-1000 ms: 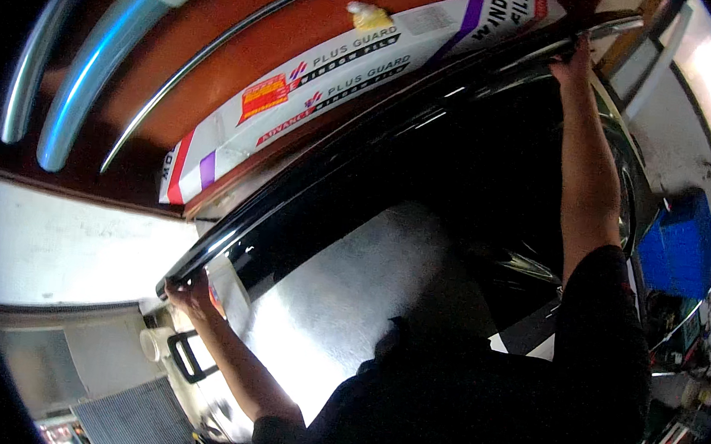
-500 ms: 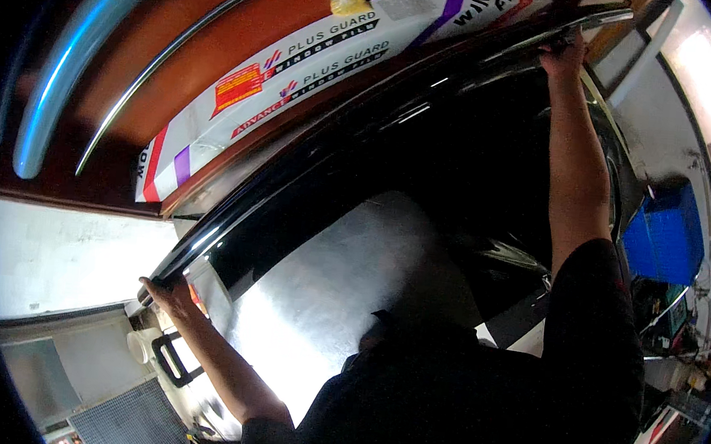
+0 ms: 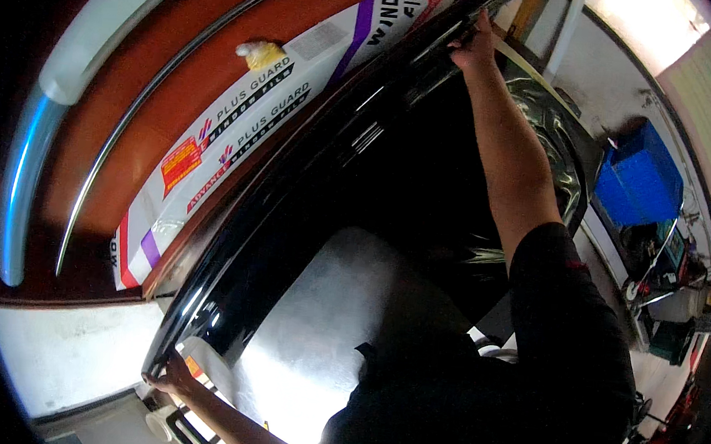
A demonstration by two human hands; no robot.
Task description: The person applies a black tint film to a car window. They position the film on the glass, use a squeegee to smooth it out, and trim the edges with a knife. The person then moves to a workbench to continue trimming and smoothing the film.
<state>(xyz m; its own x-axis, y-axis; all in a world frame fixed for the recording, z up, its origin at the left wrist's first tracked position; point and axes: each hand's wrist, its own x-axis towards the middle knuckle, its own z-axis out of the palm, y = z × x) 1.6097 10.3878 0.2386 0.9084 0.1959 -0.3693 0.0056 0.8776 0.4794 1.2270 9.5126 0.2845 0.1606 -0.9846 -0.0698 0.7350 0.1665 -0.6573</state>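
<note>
Both arms are spread wide along a long roll of glossy black film (image 3: 241,220), which slants from lower left to upper right. My left hand (image 3: 173,375) is closed around its lower left end. At the upper right end my right hand (image 3: 475,48) grips the roll, fingers wrapped over it. Loose dark film (image 3: 549,137) hangs wrinkled and shiny beside my right forearm. Beneath the roll, a broad dark sheet spreads toward my body, and a pale, brightly lit surface (image 3: 305,319) shows beside it.
Beyond the roll, a long white printed box (image 3: 238,119) lies on a red-brown surface (image 3: 146,195). A yellow-and-white lump (image 3: 262,55) sits by it. Farther out are a thin metal rod (image 3: 133,109) and a blue-and-white tube (image 3: 29,185). A blue bin (image 3: 640,175) stands at right, near clutter.
The view has turned, so the box, tube and bin sit further left or lower. The roll slants more steeply in the picture. Both hands keep their hold on its ends.
</note>
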